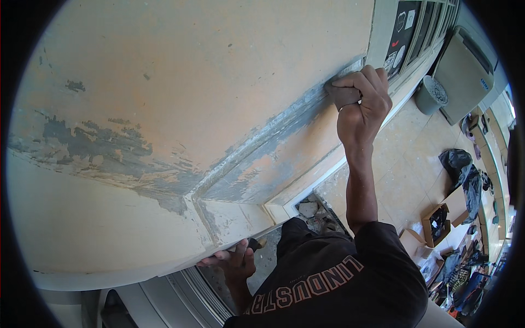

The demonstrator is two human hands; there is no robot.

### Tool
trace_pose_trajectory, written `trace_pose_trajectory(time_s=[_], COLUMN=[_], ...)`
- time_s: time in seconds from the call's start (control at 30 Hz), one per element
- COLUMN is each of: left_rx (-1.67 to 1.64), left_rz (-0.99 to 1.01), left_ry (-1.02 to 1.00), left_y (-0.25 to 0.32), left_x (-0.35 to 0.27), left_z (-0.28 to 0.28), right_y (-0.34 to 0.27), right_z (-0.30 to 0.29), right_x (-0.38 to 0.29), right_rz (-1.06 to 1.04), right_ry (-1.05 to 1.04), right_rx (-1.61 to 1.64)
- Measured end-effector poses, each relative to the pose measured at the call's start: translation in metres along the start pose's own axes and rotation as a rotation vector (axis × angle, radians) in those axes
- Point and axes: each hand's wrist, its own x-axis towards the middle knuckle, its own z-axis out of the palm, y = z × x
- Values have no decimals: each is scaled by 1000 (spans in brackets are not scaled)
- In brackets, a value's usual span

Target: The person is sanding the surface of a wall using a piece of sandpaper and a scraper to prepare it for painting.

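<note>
My right hand (364, 104) presses a small dark flat piece (342, 95), possibly a sanding sheet or scraper blade, against a raised ledge (246, 146) on the wall, near its upper right end. The ledge is coated with grey filler. Peach paint on the wall (213, 74) is worn to grey in patches above and below it. Lower down, my left hand (237, 262) is at the wall's outer edge, its fingers partly hidden. Between its thumb and fingers is a dark tool handle (253, 244) with a tan end; the rest of the tool is hidden.
Beyond my right hand are a stickered window (402, 37), a grey bucket (432, 95) and a pale appliance (463, 76). Rubble (309, 210) lies in a gap at the wall's foot. On the tiled floor (404, 158) are a black plastic bag (456, 164) and an open cardboard box (437, 225).
</note>
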Motion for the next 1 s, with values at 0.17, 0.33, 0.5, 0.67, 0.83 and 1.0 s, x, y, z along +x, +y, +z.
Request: trace_pose_trajectory(time_s=[0.17,0.33,0.5,0.67,0.83,1.0], left_rx=[119,123,102,41,36,99], left_rz=[14,70,64,15,17,83], left_ry=[-6,33,37,76,63,49], left_y=[-5,3,-3,5,-1,0], left_x=[5,23,14,23,17,21], left_z=[-10,-11,-12,-9,-12,-11], right_y=[-31,-25,-46,-29,-69,-31], right_z=[9,11,20,14,26,8], right_x=[-15,-9,-22,-9,-32,-7], right_rz=[-141,-15,-154,-92,-221,-41], right_ry=[-166,-30,-144,-57,-217,-88], right_rx=[138,128,163,58,160,-9])
